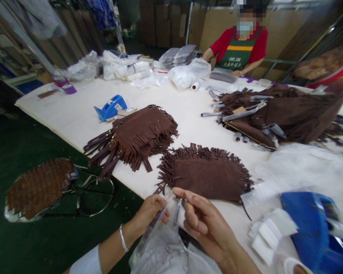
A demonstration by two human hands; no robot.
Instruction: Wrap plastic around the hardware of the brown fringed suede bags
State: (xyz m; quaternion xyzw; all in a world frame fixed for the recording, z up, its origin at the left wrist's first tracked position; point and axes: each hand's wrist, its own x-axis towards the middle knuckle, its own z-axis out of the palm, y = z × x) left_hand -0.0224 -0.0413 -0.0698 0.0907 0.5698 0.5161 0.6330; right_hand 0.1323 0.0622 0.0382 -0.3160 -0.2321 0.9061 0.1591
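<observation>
A brown fringed suede pouch [208, 177] lies flat on the table just beyond my hands. My left hand [153, 213] is closed in a pinch on thin clear plastic [164, 220], beside the pouch's wrist strap [161, 188]. My right hand [205, 222] reaches in from the right, index finger stretched toward the left fingertips and the other fingers curled. Whatever sits in those curled fingers is too small and blurred to make out. Crumpled translucent plastic [162, 251] hangs below both hands, over my lap.
Stacked fringed pouches [144, 127] lie left, by a blue tape dispenser [111, 108]. More brown pouches [288, 110] are piled right. Another blue dispenser [308, 224] and white paper pieces [271, 232] sit near right. Across the table, a co-worker [240, 49] handles plastic-wrapped goods. A stool [40, 188] stands left.
</observation>
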